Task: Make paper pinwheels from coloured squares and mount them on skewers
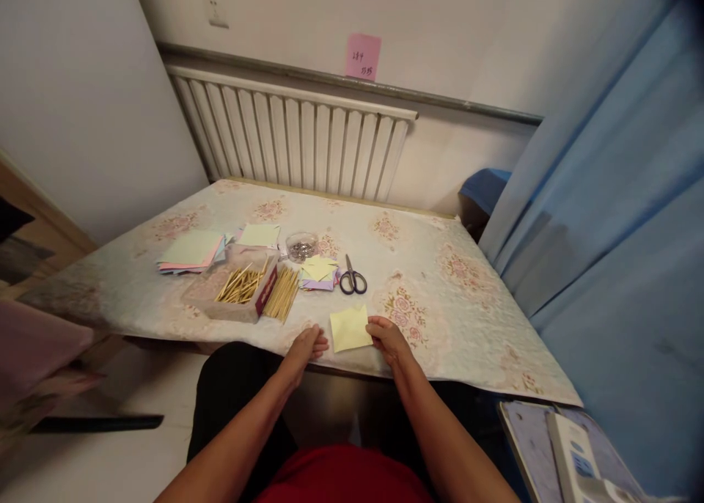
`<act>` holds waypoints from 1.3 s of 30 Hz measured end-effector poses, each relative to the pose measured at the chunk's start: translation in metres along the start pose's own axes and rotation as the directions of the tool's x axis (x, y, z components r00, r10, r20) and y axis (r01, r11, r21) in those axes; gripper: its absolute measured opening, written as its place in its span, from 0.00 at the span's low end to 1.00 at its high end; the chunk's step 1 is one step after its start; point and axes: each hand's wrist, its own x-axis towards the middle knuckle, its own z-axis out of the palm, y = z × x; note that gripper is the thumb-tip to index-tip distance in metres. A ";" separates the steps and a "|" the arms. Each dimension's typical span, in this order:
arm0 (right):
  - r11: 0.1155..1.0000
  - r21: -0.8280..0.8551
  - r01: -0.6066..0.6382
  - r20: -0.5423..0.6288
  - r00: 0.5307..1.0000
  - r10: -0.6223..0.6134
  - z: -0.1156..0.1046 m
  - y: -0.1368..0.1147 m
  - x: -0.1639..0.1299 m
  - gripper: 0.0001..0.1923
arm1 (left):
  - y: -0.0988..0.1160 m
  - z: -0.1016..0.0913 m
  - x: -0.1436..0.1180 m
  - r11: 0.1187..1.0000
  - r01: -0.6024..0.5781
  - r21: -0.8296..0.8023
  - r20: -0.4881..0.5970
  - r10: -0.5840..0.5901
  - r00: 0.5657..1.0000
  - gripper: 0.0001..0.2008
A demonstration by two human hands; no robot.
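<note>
A pale yellow paper square (pixel 350 330) is near the front edge of the table, slightly creased. My right hand (pixel 388 336) pinches it by its right edge. My left hand (pixel 308 345) rests at the table edge just left of the paper, fingers extended, with a small gap between them. Behind the paper lie scissors (pixel 353 279) with dark handles, blades pointing away from me. Left of the scissors is a small pile of yellow and purple paper pieces (pixel 319 274). A row of thin wooden sticks (pixel 282 295) lies further left.
A clear plastic box (pixel 201 298) holds more sticks. A round clear dish (pixel 302 246) contains small metallic items. Stacked coloured paper sheets (pixel 190 248) lie at the left, with another light sheet (pixel 260 235) behind the box. A blue curtain (pixel 616 217) borders the right side; a radiator (pixel 297 133) stands behind.
</note>
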 end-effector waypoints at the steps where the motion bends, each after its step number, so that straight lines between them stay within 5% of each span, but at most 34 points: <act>1: 1.000 0.024 0.003 0.011 1.000 -0.003 0.002 -0.001 -0.004 0.16 | 0.003 0.005 -0.007 0.991 0.066 -0.113 0.082 -0.057 0.995 0.26; 4: 0.999 0.039 0.028 0.017 0.999 -0.029 0.009 -0.003 -0.012 0.16 | 0.016 0.018 -0.026 0.952 0.140 -0.272 0.267 -0.065 0.962 0.28; 6: 0.998 0.015 0.060 0.010 0.998 -0.060 0.012 -0.004 -0.017 0.16 | 0.024 0.024 -0.033 0.945 0.120 -0.305 0.291 -0.028 0.956 0.26; 14: 0.992 0.014 0.125 0.076 0.989 -0.126 0.024 -0.012 -0.034 0.18 | 0.037 0.029 -0.040 0.965 0.023 -0.259 0.119 0.008 0.993 0.24; 27: 0.996 0.046 0.076 0.251 0.964 -0.085 0.044 -0.033 -0.060 0.23 | 0.054 0.033 -0.061 0.962 -0.055 -0.266 0.165 0.102 0.981 0.24; 39: 0.997 0.050 0.065 0.122 0.990 -0.071 0.047 -0.028 -0.057 0.21 | 0.060 0.023 -0.071 0.985 -0.171 -0.019 0.128 0.172 0.977 0.22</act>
